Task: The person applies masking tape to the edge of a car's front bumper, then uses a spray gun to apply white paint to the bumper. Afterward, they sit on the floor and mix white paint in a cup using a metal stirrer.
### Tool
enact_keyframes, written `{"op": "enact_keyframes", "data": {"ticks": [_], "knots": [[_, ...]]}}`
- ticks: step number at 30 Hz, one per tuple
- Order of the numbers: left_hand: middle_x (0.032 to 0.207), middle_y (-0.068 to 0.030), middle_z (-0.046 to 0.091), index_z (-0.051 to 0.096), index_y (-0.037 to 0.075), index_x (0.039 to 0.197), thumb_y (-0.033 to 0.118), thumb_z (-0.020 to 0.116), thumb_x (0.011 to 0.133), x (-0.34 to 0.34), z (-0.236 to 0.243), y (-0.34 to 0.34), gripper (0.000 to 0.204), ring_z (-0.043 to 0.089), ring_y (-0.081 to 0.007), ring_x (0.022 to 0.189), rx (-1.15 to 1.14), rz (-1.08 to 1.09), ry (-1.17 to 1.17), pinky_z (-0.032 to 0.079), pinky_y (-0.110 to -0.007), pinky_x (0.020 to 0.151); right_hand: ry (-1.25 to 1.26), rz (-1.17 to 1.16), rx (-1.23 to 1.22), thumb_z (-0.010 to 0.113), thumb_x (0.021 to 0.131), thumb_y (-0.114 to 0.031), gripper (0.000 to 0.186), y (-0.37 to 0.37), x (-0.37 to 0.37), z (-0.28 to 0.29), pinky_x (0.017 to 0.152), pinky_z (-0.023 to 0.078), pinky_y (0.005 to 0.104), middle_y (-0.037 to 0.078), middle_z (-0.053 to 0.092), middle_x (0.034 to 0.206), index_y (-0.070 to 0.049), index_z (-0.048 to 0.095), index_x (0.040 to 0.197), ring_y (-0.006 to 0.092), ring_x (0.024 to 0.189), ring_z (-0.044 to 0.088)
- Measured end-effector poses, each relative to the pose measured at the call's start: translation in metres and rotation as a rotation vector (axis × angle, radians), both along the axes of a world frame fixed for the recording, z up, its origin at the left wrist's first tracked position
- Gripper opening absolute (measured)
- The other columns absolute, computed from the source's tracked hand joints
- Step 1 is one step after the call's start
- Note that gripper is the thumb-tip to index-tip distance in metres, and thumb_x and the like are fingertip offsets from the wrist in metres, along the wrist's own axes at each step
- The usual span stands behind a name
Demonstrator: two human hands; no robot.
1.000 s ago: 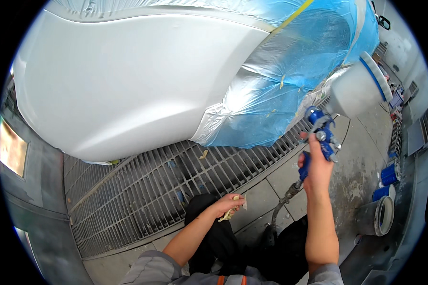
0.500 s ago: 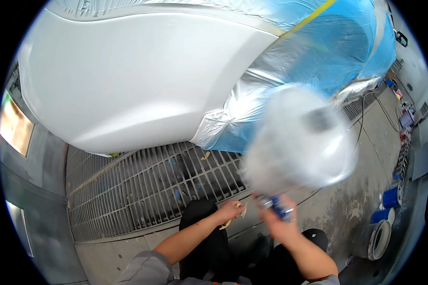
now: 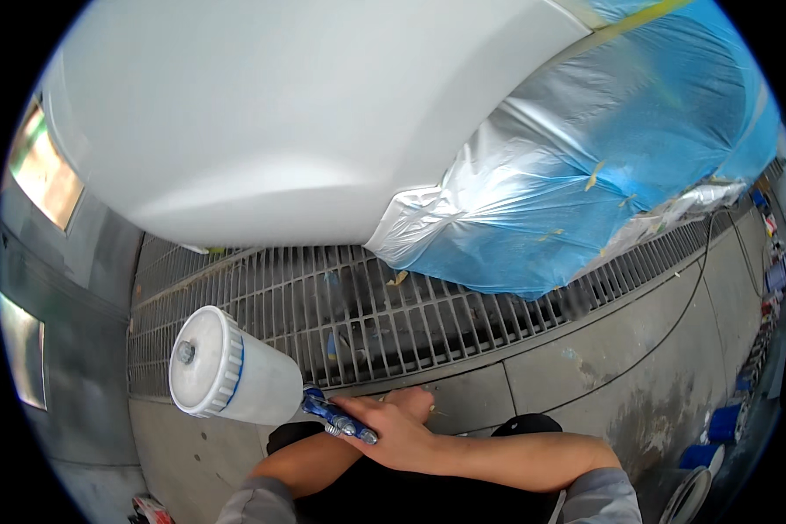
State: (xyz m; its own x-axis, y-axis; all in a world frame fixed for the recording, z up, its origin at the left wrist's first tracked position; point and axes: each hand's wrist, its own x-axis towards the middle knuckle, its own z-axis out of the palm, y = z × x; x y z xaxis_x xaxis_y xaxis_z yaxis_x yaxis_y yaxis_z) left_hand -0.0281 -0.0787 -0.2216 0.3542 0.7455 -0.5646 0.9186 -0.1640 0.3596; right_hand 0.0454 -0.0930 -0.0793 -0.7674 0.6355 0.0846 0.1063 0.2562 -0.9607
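A spray gun with a blue body (image 3: 345, 421) is gripped in my right hand (image 3: 397, 437), which crosses over my left forearm. Its large white paint cup (image 3: 262, 375) tilts out to the left, lid facing left. My left hand (image 3: 410, 402) is closed just beyond the right one and partly hidden by it. A small bit of yellowish masking tape (image 3: 436, 409) shows at its fingers. Ahead is a car's pale painted body panel (image 3: 271, 122), apart from both hands. Blue and silver masking film (image 3: 533, 210) covers the part of the car to its right.
A floor grating (image 3: 384, 314) runs below the car, with tape scraps on it. A dark hose (image 3: 664, 345) curves over the concrete floor. Blue cans (image 3: 725, 424) and a grey bucket (image 3: 688, 498) stand at the right. A wall with bright windows (image 3: 48, 175) is on the left.
My right hand has swung the spray gun from the right across to the left, over my left forearm. The view has shifted, showing more film and less of the panel's top.
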Motion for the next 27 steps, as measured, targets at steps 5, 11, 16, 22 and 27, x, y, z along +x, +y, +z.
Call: {"op": "enact_keyframes", "data": {"ticks": [5, 11, 16, 22, 27], "knots": [[0.099, -0.0190, 0.074, 0.077, 0.006, 0.093, 0.012, 0.064, 0.084, -0.005, -0.001, -0.027, 0.017, 0.073, -0.0375, 0.097, 0.021, -0.006, -0.119, 0.056, -0.047, 0.076, -0.141, 0.096, 0.052, 0.072, 0.096, -0.020, 0.048, -0.008, 0.023, -0.011, 0.091, 0.054, 0.0481, 0.024, 0.070, 0.119, -0.002, 0.058, 0.138, 0.0437, 0.106, 0.068], [0.109, -0.0140, 0.075, 0.078, 0.012, 0.103, 0.014, 0.065, 0.085, 0.003, -0.003, -0.049, 0.023, 0.073, -0.0347, 0.104, -0.061, -0.043, -0.289, 0.059, -0.047, 0.083, -0.132, 0.089, 0.042, 0.072, 0.096, -0.019, 0.045, -0.025, 0.034, -0.008, 0.088, 0.054, 0.0488, 0.022, 0.071, 0.116, -0.004, 0.059, 0.135, 0.0435, 0.105, 0.068], [0.108, -0.0143, 0.075, 0.079, 0.012, 0.104, 0.014, 0.064, 0.085, 0.013, 0.017, -0.036, 0.024, 0.074, -0.0336, 0.103, 0.001, -0.122, -0.203, 0.060, -0.047, 0.085, -0.185, 0.099, 0.090, 0.067, 0.098, -0.023, 0.048, -0.020, 0.037, 0.001, 0.088, 0.053, 0.0535, 0.025, 0.070, 0.116, -0.006, 0.053, 0.141, 0.0493, 0.100, 0.067], [0.108, -0.0142, 0.075, 0.079, 0.010, 0.104, 0.018, 0.064, 0.085, 0.002, 0.007, -0.053, 0.025, 0.074, -0.0334, 0.103, 0.093, -0.054, -0.366, 0.060, -0.047, 0.086, -0.169, 0.067, 0.141, 0.068, 0.097, -0.026, 0.048, -0.025, 0.034, 0.008, 0.089, 0.052, 0.0535, 0.024, 0.071, 0.115, -0.006, 0.056, 0.140, 0.0479, 0.100, 0.068], [0.108, -0.0131, 0.075, 0.079, 0.011, 0.105, 0.019, 0.064, 0.085, 0.002, 0.018, -0.049, 0.026, 0.074, -0.0329, 0.104, 0.082, -0.110, -0.277, 0.060, -0.047, 0.087, -0.177, 0.101, 0.150, 0.068, 0.097, -0.027, 0.048, -0.026, 0.032, 0.000, 0.090, 0.052, 0.0526, 0.023, 0.072, 0.116, -0.004, 0.057, 0.138, 0.0466, 0.102, 0.068]]}}
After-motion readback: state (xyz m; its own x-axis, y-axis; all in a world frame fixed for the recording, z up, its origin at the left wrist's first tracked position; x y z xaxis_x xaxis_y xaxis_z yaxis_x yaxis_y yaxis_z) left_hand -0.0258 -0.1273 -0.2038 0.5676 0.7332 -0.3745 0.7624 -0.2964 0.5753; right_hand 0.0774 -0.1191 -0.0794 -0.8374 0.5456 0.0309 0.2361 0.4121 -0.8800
